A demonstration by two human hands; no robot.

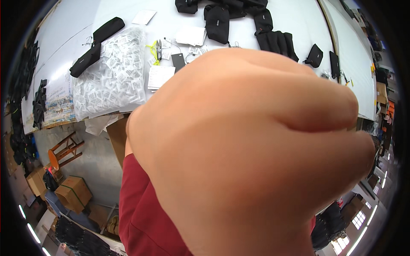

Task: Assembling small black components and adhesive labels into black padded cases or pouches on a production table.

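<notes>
My right hand (243, 141) is very close to the camera and fills the middle and right of the head view. Its fingers are curled together, and whatever they may hold is hidden. Behind it, a sliver of my left arm's skin (128, 145) shows above a dark red sleeve (143, 209); the left fingers are covered. Beyond them on the white table (166, 17) lies a clear plastic bag (113, 70) full of small printed white labels. Two black zip pouches (86, 59) rest on it. To its right are thread snips (159, 50), yellow cord (153, 52), a black tag (178, 62) and white cards (160, 77).
Several black pouches (217, 23) lie along the table's far side, with another black pouch (314, 55) at the right. Black straps (39, 102) hang at the left table edge. A wooden stool (64, 151) and cardboard boxes (73, 193) stand on the floor at left.
</notes>
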